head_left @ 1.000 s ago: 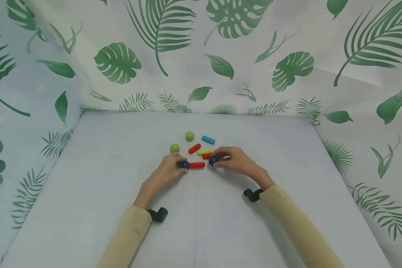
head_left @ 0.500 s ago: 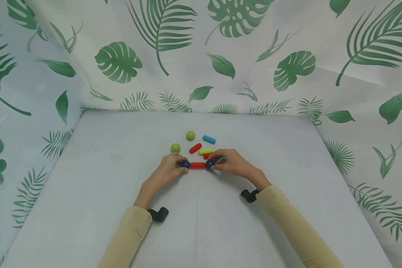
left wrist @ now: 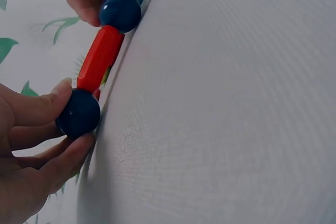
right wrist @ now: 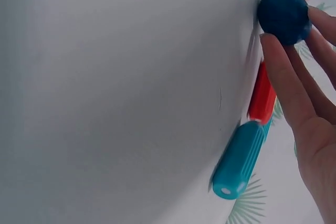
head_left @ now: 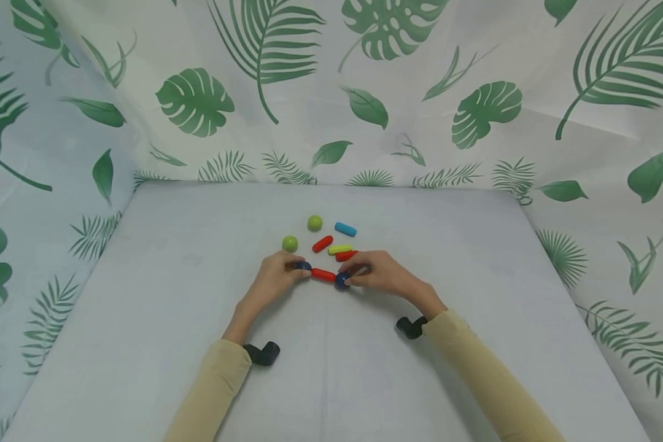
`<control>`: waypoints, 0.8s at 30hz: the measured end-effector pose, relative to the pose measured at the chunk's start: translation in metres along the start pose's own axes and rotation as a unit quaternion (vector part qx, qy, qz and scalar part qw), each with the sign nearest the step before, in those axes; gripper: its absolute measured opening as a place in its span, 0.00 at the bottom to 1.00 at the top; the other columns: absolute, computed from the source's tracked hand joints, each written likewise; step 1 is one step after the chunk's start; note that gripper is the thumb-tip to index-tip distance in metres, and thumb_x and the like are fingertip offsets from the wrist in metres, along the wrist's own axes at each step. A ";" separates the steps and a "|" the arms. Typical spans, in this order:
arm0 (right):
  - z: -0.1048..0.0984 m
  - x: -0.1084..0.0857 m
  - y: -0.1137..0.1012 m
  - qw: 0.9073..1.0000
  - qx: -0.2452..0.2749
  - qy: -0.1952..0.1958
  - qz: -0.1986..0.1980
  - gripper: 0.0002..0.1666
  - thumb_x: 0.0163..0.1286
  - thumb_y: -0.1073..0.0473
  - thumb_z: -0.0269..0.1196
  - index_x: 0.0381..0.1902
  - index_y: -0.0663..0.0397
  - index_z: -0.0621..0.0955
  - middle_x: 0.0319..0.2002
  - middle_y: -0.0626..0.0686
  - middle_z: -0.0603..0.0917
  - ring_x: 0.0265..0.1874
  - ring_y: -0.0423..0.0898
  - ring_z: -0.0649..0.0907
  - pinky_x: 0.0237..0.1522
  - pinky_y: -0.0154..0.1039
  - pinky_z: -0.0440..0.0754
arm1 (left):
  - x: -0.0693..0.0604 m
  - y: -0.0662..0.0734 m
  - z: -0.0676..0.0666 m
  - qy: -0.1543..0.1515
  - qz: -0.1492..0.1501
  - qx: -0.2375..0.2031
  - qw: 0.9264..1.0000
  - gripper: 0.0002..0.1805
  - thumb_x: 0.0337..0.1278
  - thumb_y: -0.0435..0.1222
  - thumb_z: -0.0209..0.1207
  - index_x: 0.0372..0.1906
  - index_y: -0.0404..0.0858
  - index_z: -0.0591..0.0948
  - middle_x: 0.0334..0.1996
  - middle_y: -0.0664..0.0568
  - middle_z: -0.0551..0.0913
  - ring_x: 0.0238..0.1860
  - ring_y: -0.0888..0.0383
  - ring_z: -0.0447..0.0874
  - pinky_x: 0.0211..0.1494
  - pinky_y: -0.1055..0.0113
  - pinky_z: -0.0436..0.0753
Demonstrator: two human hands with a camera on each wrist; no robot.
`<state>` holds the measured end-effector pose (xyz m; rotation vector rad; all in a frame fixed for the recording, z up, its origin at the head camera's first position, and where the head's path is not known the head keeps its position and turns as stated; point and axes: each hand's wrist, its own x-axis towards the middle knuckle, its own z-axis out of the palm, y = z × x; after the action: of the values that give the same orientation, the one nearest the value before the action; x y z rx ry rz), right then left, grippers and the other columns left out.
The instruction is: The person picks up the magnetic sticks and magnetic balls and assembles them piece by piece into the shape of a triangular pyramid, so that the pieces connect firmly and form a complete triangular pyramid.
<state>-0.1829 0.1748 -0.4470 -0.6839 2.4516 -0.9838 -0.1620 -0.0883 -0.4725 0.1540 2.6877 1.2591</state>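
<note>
Between both hands a red rod (head_left: 323,275) spans two dark blue balls, touching one at each end. My left hand (head_left: 273,279) pinches the left blue ball (left wrist: 79,113) between thumb and fingers. The right blue ball (right wrist: 284,17) is pinched by my right hand (head_left: 383,273); in the head view this end of the rod lies closer to me. Just beyond the right fingers lies another red rod (head_left: 345,256), partly hidden by them. A teal rod (right wrist: 239,160) appears near a red one in the right wrist view.
Behind the hands lie two green balls (head_left: 315,223), a blue rod (head_left: 345,229), another red rod (head_left: 323,244) and a yellow rod (head_left: 339,250). They rest on a white-covered table (head_left: 320,368). A leaf-patterned sheet (head_left: 309,123) rises behind its far edge.
My right hand has brought its blue ball left against the red rod's free end. Since then the joined piece has tilted, its right end coming toward me and its left end slightly away.
</note>
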 end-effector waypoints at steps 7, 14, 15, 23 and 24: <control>0.009 -0.001 -0.004 0.999 0.027 -0.019 -0.017 0.16 0.70 0.62 0.68 0.55 0.53 0.87 0.50 0.51 0.89 0.52 0.48 0.85 0.58 0.46 0.86 | 0.001 -0.001 -0.003 0.003 -0.018 -0.011 1.000 0.22 0.62 0.39 0.70 0.57 0.32 0.85 0.53 0.41 0.85 0.55 0.47 0.82 0.61 0.52 0.83; 0.020 0.000 -0.007 0.998 0.025 -0.030 -0.049 0.16 0.70 0.60 0.69 0.55 0.53 0.87 0.48 0.49 0.89 0.49 0.44 0.86 0.56 0.41 0.87 | 0.002 -0.001 -0.005 0.010 -0.029 -0.018 0.999 0.20 0.63 0.39 0.70 0.56 0.32 0.86 0.53 0.40 0.84 0.55 0.46 0.82 0.61 0.51 0.82; 0.022 -0.001 -0.008 0.998 0.024 -0.029 -0.055 0.16 0.70 0.60 0.69 0.54 0.53 0.87 0.48 0.49 0.89 0.48 0.44 0.86 0.56 0.41 0.87 | 0.002 -0.001 -0.005 0.012 -0.029 -0.018 0.999 0.20 0.63 0.39 0.69 0.56 0.32 0.86 0.53 0.40 0.84 0.55 0.46 0.82 0.61 0.51 0.82; 0.034 -0.001 -0.019 0.996 0.038 -0.039 -0.072 0.17 0.70 0.61 0.69 0.55 0.53 0.87 0.48 0.48 0.90 0.48 0.42 0.87 0.55 0.39 0.87 | 0.004 -0.004 -0.005 0.022 -0.020 -0.021 0.999 0.20 0.64 0.40 0.69 0.55 0.31 0.86 0.52 0.39 0.85 0.56 0.45 0.83 0.60 0.50 0.83; 0.035 -0.001 -0.020 0.996 0.038 -0.039 -0.072 0.17 0.70 0.61 0.69 0.56 0.53 0.87 0.48 0.48 0.90 0.48 0.42 0.87 0.55 0.38 0.87 | 0.004 -0.004 -0.005 0.023 -0.019 -0.023 0.999 0.20 0.64 0.39 0.69 0.55 0.31 0.86 0.52 0.39 0.85 0.56 0.45 0.83 0.60 0.50 0.83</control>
<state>-0.1582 0.1446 -0.4556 -0.8660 2.3108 -1.0782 -0.1665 -0.0938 -0.4729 0.0673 2.6843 1.3268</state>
